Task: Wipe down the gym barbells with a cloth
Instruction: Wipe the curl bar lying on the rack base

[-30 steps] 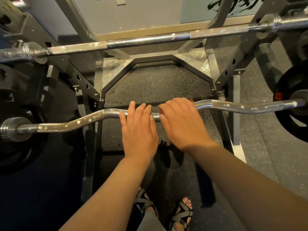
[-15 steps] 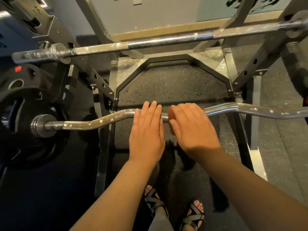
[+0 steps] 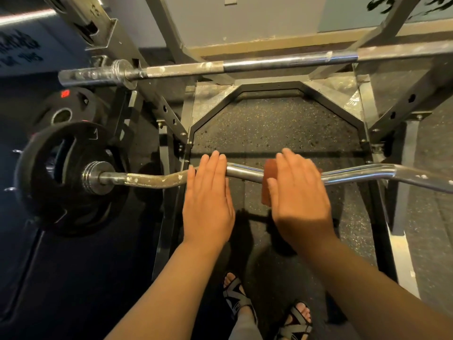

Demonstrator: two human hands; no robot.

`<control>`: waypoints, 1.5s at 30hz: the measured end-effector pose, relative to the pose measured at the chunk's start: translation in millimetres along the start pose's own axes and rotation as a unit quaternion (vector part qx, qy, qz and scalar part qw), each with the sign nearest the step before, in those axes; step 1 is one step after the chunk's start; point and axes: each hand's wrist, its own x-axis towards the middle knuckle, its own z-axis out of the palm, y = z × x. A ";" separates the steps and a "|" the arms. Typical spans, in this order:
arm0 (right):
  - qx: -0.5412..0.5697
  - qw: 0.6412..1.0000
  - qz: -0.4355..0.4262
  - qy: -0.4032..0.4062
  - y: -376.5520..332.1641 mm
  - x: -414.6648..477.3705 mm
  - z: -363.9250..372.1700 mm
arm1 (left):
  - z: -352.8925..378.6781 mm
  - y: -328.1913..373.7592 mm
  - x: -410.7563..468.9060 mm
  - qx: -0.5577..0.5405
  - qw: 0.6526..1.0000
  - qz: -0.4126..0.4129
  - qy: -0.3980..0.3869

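Number "13" on rack upright [image 3: 94, 11], top left corner. Dark lettering on left wall [image 3: 19, 49] is blurred, unreadable. Red label [image 3: 65, 94] on rear weight plate [image 3: 46, 106] is too small to read.

- Warm, dimmish indoor light from above; the left side around the plate [image 3: 61, 177] goes nearly black.
- Bright glare streaks sit on the curl bar [image 3: 355, 174] and the straight bar [image 3: 343, 56].
- The right hand [image 3: 299, 192] and cloth [image 3: 268, 173] are smeared with motion blur, while the left hand [image 3: 208, 200] is pretty sharp.
- Both hands drop soft shadows on the floor [image 3: 282, 123] just under them, and the right forearm is shaded.
- Fisheye bends the rack [image 3: 392, 111] posts outward, and the corners go soft.
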 end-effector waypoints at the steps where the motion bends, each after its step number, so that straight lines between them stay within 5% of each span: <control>1: 0.004 1.000 0.030 0.010 -2.8 2.2 -1.5 | -1.1 -3.8 -1.1 -0.007 1.000 -0.013 0.007; 5: 0.012 0.997 0.073 0.019 -48.8 20.2 3.3 | -2.1 -9.6 -4.1 -0.006 0.999 -0.036 0.011; 9: 0.032 0.996 -0.061 -0.049 -75.6 34.5 20.5 | -2.3 -12.9 -1.7 -0.004 0.999 -0.049 0.001; 15: -0.019 0.987 -0.157 -0.035 -56.5 14.0 26.2 | -8.2 -12.1 -3.2 -0.011 0.999 -0.043 -0.003; 20: 0.020 0.998 -0.048 -0.045 -77.7 42.5 26.5 | -5.0 -16.3 -0.8 -0.010 0.999 -0.045 0.002; 31: 0.003 0.994 -0.079 0.069 17.5 -10.1 1.9 | -6.1 0.3 0.5 -0.050 0.996 -0.073 0.031; 35: -0.010 1.000 -0.004 0.018 -9.2 -7.2 12.9 | 2.8 18.8 5.2 -0.061 0.997 -0.048 0.017; 41: -0.055 0.994 -0.093 0.006 29.1 -2.5 -7.9 | 8.4 22.4 5.0 -0.057 0.998 -0.029 0.012; 45: -0.051 0.996 0.001 0.072 59.4 -18.3 -27.2 | 8.0 29.5 5.1 -0.054 0.997 -0.043 0.023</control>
